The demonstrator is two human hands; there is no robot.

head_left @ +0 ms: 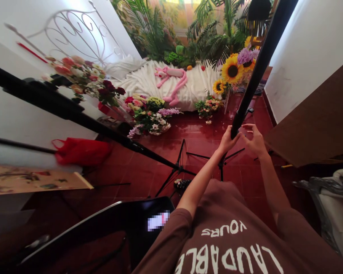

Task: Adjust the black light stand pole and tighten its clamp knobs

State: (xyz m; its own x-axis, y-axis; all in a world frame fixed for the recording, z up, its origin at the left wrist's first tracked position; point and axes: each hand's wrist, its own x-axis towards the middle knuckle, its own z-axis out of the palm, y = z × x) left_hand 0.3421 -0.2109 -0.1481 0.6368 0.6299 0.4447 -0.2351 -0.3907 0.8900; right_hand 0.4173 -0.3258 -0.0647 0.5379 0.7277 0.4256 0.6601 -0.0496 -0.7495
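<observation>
fingers of the left hand (pixel 228 140) wrap the black pole (pixel 256 76), presumably to steady it. right hand (pixel 255 140) sits just beside: its fingers are parted and curved, not wrapped; thumb contact unclear. pole is in front of the body, its legs (pixel 199 155) splayed on red floor (pixel 208 129), likely for balance. second stand (pixel 103 131) leans across the view at left. pink toy (pixel 175 72) lies on white cloth (pixel 198 89) beyond.
</observation>
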